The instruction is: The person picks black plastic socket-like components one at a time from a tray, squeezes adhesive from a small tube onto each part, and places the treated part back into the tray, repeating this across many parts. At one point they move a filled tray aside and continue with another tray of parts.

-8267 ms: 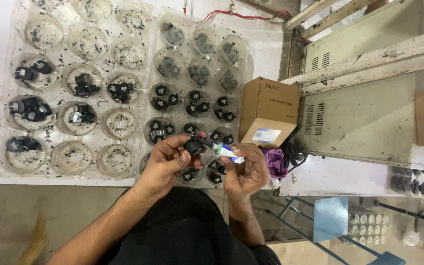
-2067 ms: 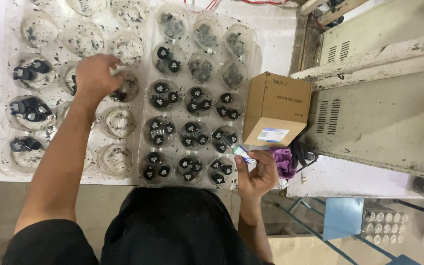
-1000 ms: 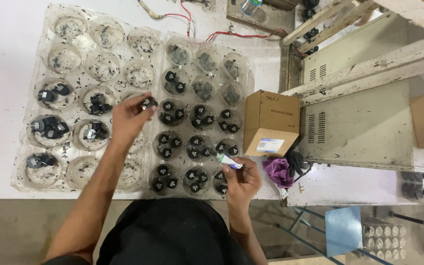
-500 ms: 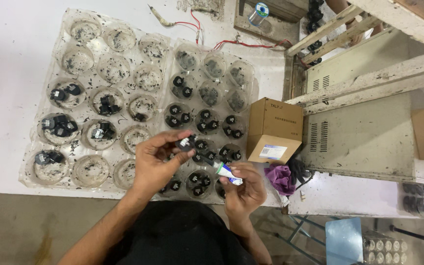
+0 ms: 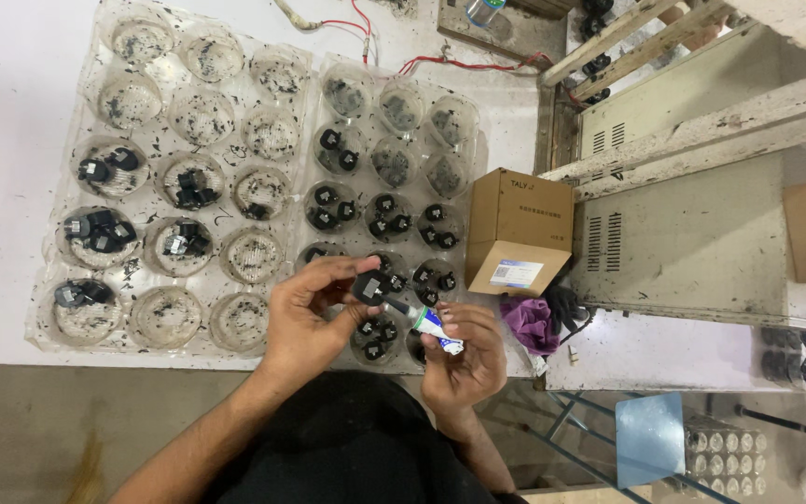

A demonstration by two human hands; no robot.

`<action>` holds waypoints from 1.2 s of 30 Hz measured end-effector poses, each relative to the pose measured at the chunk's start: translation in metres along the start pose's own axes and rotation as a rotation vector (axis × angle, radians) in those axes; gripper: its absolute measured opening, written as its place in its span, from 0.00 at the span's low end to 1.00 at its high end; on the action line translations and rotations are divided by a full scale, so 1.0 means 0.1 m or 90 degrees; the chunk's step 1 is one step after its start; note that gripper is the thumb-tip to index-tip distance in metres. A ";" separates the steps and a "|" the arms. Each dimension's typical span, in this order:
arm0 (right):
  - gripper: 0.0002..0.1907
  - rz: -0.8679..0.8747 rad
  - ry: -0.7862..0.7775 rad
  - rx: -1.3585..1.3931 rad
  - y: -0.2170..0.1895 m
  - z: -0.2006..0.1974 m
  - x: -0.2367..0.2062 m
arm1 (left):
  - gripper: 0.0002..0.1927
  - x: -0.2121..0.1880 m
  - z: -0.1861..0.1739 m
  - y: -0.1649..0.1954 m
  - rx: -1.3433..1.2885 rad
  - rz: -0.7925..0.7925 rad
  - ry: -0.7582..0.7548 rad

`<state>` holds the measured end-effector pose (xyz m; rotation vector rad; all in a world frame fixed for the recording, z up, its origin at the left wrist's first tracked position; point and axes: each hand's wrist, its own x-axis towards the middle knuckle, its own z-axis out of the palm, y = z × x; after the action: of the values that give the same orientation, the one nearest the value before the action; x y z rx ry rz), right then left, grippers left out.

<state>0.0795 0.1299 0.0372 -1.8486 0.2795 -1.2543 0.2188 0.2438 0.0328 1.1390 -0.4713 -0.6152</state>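
Trays: 2 clear plastic blister trays side by side on the white worktop [image 5: 11, 112]. The left tray [image 5: 174, 177] has 12 round cups, 3 across by 4 down; about 6 of them hold small black parts, mostly in its left and middle columns, the others show only black crumbs. The right tray [image 5: 389, 187] also runs 3 cups across; its near rows are partly hidden by the hands, so no full count; most visible cups carry 2-3 black parts each. 1 brown cardboard box [image 5: 520, 229] stands just right of the right tray, touching the beige metal cabinet [image 5: 701, 233]. 1 purple cloth [image 5: 529, 319] lies at the near worktop edge below the box. Red and white wires [image 5: 366, 33] run along the far edge.

Left hand [image 5: 305, 317]: fingers curled narrow, thumb and fingertips pinching 1 small black part [image 5: 370, 287] over the near rows of the right tray. Right hand [image 5: 464, 359]: closed round 1 small glue tube [image 5: 431, 325], white w/ green-blue band, its dark nozzle aimed up-left and touching or just beside the black part; can't tell which.

The black part sits between both hands, above the near edge of the worktop, the tube's nozzle end pointing at it from the right.
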 end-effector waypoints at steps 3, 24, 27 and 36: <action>0.14 0.012 -0.003 -0.006 0.00 -0.01 -0.01 | 0.20 -0.02 0.00 -0.02 -0.003 0.005 -0.004; 0.14 0.030 -0.005 -0.022 0.08 -0.13 -0.07 | 0.20 -0.06 -0.04 -0.42 -0.122 -0.055 0.002; 0.14 0.074 -0.007 0.003 0.11 -0.12 -0.10 | 0.20 -0.05 -0.02 -0.52 -0.188 -0.065 0.003; 0.14 0.093 0.034 0.024 0.14 -0.07 -0.09 | 0.21 -0.13 0.00 -0.61 -0.315 -0.191 -0.042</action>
<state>0.0736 0.1232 0.0213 -1.7315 0.4098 -1.2018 0.1966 0.2353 -0.0245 0.7199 -0.1838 -0.9717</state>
